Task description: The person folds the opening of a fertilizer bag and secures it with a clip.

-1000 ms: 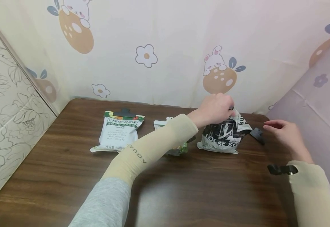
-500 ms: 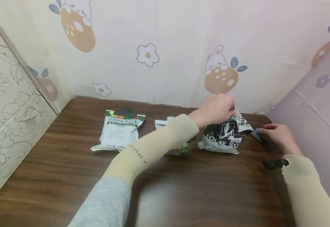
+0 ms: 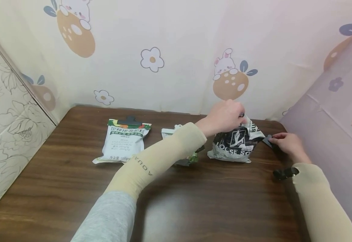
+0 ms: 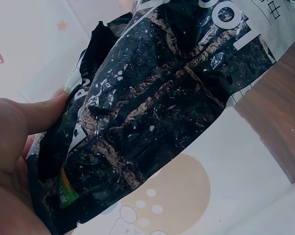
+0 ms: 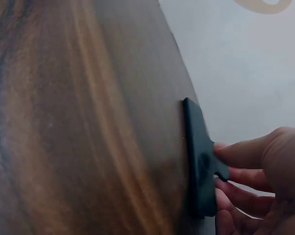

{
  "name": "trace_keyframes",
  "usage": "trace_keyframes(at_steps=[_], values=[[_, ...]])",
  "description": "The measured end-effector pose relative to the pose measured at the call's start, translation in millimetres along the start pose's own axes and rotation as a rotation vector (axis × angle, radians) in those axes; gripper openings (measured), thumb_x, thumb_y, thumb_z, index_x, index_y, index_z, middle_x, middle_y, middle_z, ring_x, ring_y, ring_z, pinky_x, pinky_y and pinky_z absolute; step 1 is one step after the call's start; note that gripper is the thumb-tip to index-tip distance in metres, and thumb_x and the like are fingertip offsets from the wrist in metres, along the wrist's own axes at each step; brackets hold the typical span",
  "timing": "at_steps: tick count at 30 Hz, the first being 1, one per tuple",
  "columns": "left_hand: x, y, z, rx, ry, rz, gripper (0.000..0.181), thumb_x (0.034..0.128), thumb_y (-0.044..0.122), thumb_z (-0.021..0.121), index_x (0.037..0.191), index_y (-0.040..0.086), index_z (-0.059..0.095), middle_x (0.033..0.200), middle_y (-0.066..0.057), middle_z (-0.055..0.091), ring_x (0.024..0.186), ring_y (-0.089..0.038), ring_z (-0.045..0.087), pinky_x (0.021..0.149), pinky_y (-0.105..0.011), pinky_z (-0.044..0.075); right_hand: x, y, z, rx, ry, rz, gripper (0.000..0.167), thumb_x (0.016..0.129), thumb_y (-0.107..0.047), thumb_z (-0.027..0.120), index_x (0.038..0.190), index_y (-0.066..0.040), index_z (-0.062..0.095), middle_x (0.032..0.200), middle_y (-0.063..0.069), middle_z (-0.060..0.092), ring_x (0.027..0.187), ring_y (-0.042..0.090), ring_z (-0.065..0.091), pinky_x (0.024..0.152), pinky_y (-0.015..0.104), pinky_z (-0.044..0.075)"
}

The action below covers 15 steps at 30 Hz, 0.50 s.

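In the head view a black-and-white loose soil bag [image 3: 235,144] stands at the back right of the table. My left hand [image 3: 226,115] grips its gathered top. Close up in the left wrist view, the thumb presses the dark crumpled plastic of the soil bag [image 4: 152,107], with soil showing through its clear parts. To the right of the bag, my right hand [image 3: 291,145] pinches a dark bag clip [image 3: 268,140] by its tab. The long straight bar of the bag clip [image 5: 200,164] points away from the fingers in the right wrist view.
A white fertilizer bag [image 3: 124,143] with a black clip [image 3: 130,121] across its top lies at the back left. Another small bag [image 3: 191,158] is partly hidden behind my left forearm. Patterned cloth [image 3: 182,60] hangs behind the brown wooden table [image 3: 206,201].
My right hand has moved left to the bag clip and taken hold of its tab. The left hand keeps its grip on the soil bag. The head view has shifted slightly.
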State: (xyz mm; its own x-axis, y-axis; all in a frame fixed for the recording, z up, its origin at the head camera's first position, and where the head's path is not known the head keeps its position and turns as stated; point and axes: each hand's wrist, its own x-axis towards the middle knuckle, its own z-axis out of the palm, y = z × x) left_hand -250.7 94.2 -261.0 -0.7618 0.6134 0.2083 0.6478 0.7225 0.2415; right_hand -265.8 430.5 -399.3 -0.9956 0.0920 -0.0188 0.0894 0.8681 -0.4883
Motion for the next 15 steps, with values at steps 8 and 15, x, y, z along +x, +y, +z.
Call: trace_keyframes(at_steps=[8,15], values=[[0.2,-0.1,1.4,0.0,-0.002,0.002,0.025,0.0979,0.04,0.063,0.081,0.023,0.069,0.078,0.009,0.063,0.074,-0.008,0.059,0.063,-0.028,0.046,-4.1,-7,0,-0.01,0.028,0.006,0.038,0.095,-0.027,0.067,0.109,0.008,0.063,0.107,0.03,0.061,0.093,0.039,0.051,0.069,0.038,0.037],[0.0,-0.3,2.1,-0.013,-0.005,-0.009,0.026,0.0972,0.04,0.064,0.079,0.023,0.068,0.078,0.009,0.063,0.075,-0.009,0.06,0.064,-0.028,0.046,-9.7,-13,1,-0.006,0.043,-0.012,0.043,0.093,-0.037,0.07,0.107,0.004,0.067,0.105,0.027,0.064,0.094,0.038,0.052,0.071,0.039,0.038]])
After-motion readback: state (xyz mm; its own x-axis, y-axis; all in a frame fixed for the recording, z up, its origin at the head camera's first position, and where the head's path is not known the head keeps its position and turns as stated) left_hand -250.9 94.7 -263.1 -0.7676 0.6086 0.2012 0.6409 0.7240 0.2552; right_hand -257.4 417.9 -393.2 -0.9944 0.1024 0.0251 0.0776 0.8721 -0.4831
